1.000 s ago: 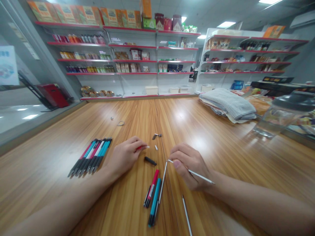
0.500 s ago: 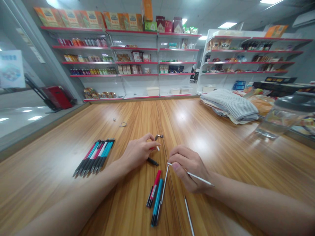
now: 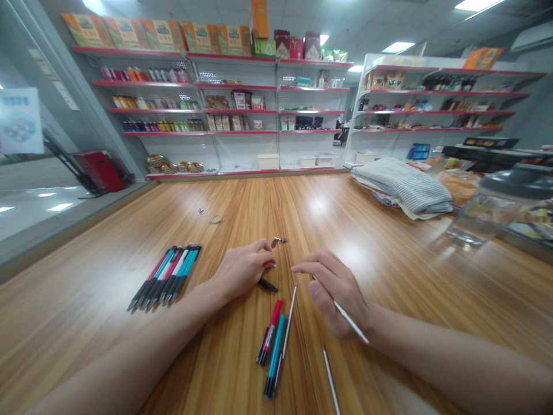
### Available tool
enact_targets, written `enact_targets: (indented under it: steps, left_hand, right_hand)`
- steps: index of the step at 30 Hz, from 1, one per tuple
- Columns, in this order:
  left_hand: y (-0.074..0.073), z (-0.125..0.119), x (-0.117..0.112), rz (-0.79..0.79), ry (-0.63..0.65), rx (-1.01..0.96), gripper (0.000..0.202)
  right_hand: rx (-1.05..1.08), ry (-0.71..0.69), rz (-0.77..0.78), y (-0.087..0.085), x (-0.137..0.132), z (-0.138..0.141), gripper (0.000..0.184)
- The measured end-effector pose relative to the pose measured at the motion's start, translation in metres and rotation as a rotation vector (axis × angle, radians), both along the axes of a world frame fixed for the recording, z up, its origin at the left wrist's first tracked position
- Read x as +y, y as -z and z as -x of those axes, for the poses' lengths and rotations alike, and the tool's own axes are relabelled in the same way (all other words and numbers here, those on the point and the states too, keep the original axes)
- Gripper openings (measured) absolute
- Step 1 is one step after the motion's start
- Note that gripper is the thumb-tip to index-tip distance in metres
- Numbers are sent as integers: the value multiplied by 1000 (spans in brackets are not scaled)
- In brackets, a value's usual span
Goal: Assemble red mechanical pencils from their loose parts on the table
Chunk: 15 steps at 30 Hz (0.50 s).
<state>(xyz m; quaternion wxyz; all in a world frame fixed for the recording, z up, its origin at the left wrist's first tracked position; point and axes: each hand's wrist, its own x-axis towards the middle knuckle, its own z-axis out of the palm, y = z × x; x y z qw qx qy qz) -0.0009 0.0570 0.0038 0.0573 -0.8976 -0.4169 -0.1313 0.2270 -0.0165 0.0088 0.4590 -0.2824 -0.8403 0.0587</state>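
Note:
My left hand [image 3: 242, 270] rests on the wooden table [image 3: 216, 369], pinching a small red pen part [image 3: 269, 264] at its fingertips. Just below those fingers lies a short black pen piece [image 3: 268, 285]. My right hand [image 3: 334, 297] grips a thin white pen barrel [image 3: 351, 321], which slants down to the right across the fingers. Below the hands lie a red-and-black marker [image 3: 271, 324], a teal-and-black marker [image 3: 275, 357] and a thin white rod [image 3: 289, 323]. A second white rod [image 3: 330, 380] lies nearer my right forearm. Small metal pen parts [image 3: 279, 241] sit just above my hands.
A row of several assembled pens [image 3: 166, 275] lies left of my left hand. Farther off are a small ring [image 3: 216, 219], a folded striped cloth [image 3: 404, 187] and a glass jar with a dark lid [image 3: 501, 207]. Shop shelves stand behind the table.
My left hand has moved right, and the small white piece beside it no longer shows. My right hand has turned the white barrel so its free end points more steeply downward.

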Motion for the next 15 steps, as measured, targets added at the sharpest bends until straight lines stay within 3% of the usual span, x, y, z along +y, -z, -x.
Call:
enact_targets:
  steps: [5,15]
  left_hand:
    - [-1,0,-2,-22,6,22,20]
    - [-9,8,1,-62,46,75,20]
  right_hand:
    - [76,27,-62,4,1,-2,20]
    - [3,-48,-46,2,1,-1,14]
